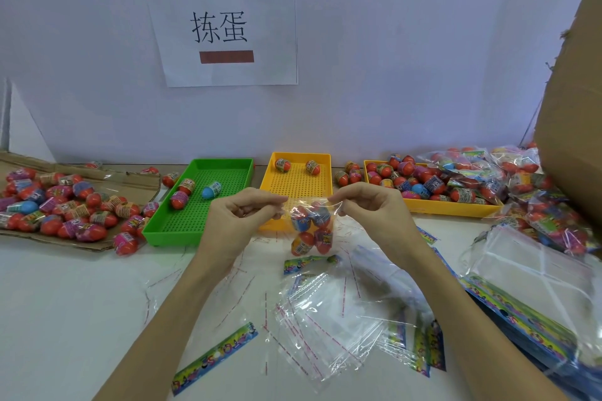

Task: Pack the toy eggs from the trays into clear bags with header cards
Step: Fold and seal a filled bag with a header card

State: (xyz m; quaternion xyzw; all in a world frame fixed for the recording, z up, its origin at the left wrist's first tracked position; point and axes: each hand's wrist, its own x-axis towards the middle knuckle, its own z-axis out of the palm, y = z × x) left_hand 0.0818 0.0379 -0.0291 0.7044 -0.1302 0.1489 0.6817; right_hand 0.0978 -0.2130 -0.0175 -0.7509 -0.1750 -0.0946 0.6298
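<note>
A clear bag [309, 225] with several red toy eggs inside hangs above the table in the middle of the head view. My left hand [241, 212] pinches its top left corner and my right hand [368, 205] pinches its top right corner. Behind it stand a green tray [163, 225] holding three eggs, a small yellow tray [299, 187] with two eggs, and a long yellow tray [452, 205] heaped with eggs. A colourful header card [309, 262] lies just below the bag.
Loose eggs cover a flattened cardboard sheet [81, 242] at the left. Empty clear bags [329, 325] and another header card [215, 356] litter the white table in front. Filled bags [547, 215] pile up at the right beside a tall cardboard box [573, 107].
</note>
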